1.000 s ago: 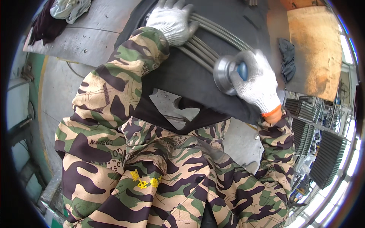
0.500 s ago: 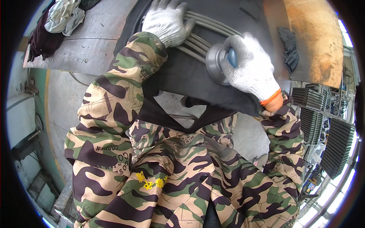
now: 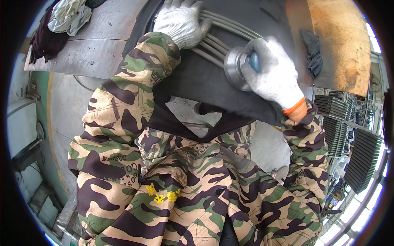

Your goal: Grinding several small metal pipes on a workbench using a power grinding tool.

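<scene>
Rags [image 3: 65, 18] and rusty plate [image 3: 340, 37] beside rods [image 3: 221, 35]

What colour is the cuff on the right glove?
Orange, on the right glove; clearest in the head view.

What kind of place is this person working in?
Most likely a metalworking shop. The gloved right hand holds a round grinding tool against grey metal rods, a rusty steel plate lies on the bench, and stacks of dark finned metal parts stand nearby.
</scene>
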{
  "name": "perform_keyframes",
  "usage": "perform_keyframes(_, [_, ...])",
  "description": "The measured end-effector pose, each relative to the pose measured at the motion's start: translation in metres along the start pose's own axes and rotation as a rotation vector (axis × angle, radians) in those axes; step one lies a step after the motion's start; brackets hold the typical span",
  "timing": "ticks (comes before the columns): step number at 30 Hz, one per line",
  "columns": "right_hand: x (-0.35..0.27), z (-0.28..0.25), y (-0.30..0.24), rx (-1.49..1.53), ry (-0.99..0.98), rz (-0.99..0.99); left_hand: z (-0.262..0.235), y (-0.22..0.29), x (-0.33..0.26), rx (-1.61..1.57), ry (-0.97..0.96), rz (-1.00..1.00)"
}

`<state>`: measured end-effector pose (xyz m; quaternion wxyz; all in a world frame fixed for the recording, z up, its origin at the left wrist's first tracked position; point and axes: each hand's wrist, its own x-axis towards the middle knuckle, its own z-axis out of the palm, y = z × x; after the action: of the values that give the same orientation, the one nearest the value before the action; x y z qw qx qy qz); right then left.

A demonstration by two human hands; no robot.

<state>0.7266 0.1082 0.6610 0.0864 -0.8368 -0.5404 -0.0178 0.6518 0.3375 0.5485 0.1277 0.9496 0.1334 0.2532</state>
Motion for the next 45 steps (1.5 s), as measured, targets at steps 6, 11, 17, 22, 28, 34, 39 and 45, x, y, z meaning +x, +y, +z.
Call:
perform_keyframes(6, [0.004, -0.003, -0.012, 0.023, 0.042, -0.048, -0.016, -0.006, -0.004, 0.026, -0.026, -0.033])
perform_keyframes(11, [0.005, -0.001, -0.010, 0.012, 0.065, -0.097, -0.008, -0.007, -0.005, 0.027, 0.005, -0.027])
perform_keyframes(17, [0.005, -0.001, -0.007, 0.012, 0.020, -0.066, -0.013, -0.003, -0.003, -0.002, -0.031, -0.036])
perform_keyframes(22, [0.010, -0.006, -0.008, -0.018, -0.021, -0.013, -0.016, -0.003, -0.003, 0.006, -0.020, -0.030])
perform_keyframes(28, [0.001, -0.001, 0.004, -0.013, 0.028, -0.027, -0.011, -0.001, -0.003, -0.004, -0.019, -0.044])
perform_keyframes(34, [-0.015, -0.010, 0.014, 0.024, 0.050, -0.063, -0.006, -0.001, -0.005, 0.000, -0.015, -0.050])
perform_keyframes(39, [-0.027, -0.020, 0.013, 0.063, 0.026, -0.085, -0.019, -0.004, -0.011, 0.024, -0.019, -0.062])
perform_keyframes(45, [-0.044, -0.023, 0.020, 0.023, 0.036, -0.020, -0.010, -0.005, -0.004, -0.011, -0.034, -0.039])
